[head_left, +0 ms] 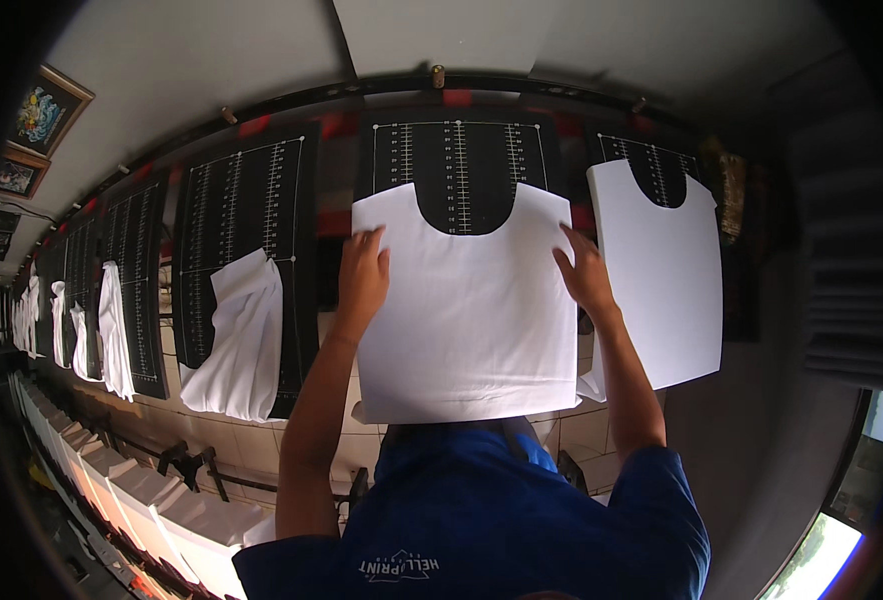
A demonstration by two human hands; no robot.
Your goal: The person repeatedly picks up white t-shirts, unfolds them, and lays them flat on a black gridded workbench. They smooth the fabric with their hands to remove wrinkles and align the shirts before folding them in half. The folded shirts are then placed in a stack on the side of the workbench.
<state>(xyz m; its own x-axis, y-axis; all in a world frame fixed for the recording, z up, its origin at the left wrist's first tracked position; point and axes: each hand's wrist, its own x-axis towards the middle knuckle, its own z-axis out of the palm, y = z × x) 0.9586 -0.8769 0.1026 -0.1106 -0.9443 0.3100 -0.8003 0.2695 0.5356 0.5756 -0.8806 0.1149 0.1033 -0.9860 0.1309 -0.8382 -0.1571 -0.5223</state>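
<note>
A white fabric panel [466, 310] with a deep scooped neckline is spread over a black board in front of me. My left hand [363, 277] touches its left edge just below the shoulder corner. On the opposite edge, at about the same height, rests my right hand [587, 275]. Thumb and fingers are apart on both hands, and no cloth looks pinched between them. The black board [458, 150], marked with white scales, shows above the panel and through its neckline. Small folds cross the panel near its lower edge.
To the right, a similar white panel [661, 290] covers another board. On the left, a black board [246, 200] carries a bunched white cloth [236, 340]. More boards with cloths recede beyond it. A dark rail [311, 97] runs behind the boards.
</note>
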